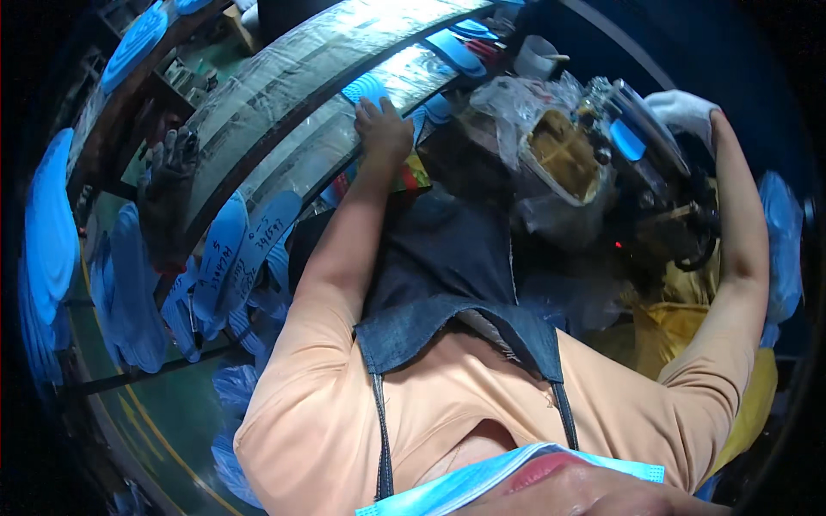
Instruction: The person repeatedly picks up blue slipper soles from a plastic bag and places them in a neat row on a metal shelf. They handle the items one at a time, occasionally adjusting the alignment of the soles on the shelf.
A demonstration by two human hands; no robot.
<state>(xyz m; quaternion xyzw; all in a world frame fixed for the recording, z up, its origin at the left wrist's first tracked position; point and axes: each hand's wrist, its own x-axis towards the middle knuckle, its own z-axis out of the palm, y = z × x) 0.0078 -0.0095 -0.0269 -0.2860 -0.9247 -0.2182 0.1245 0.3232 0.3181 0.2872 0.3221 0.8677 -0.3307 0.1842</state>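
Observation:
My left hand [384, 133] is bare and reaches forward to a shiny metal-topped bench. Its fingers are spread and touch the near edge of a light-blue, sole-shaped piece [366, 87]; no grip around it shows. My right hand [682, 112], in a white glove, is bent over the far end of a machine [650, 129] on the right. Its fingers are hidden, so its grip cannot be made out. On that machine lies a small bright-blue piece [627, 140]. Beside it sits a tan, worn, open tray [564, 155] surrounded by clear plastic.
Blue sole-shaped pieces [222, 254], some with handwriting, hang at the left. More blue pieces [456, 53] lie along the bench [301, 163]. A dark glove [172, 163] is near the bench's left end. A white cup [536, 57] stands behind the plastic; yellow sacks [680, 331] are at right.

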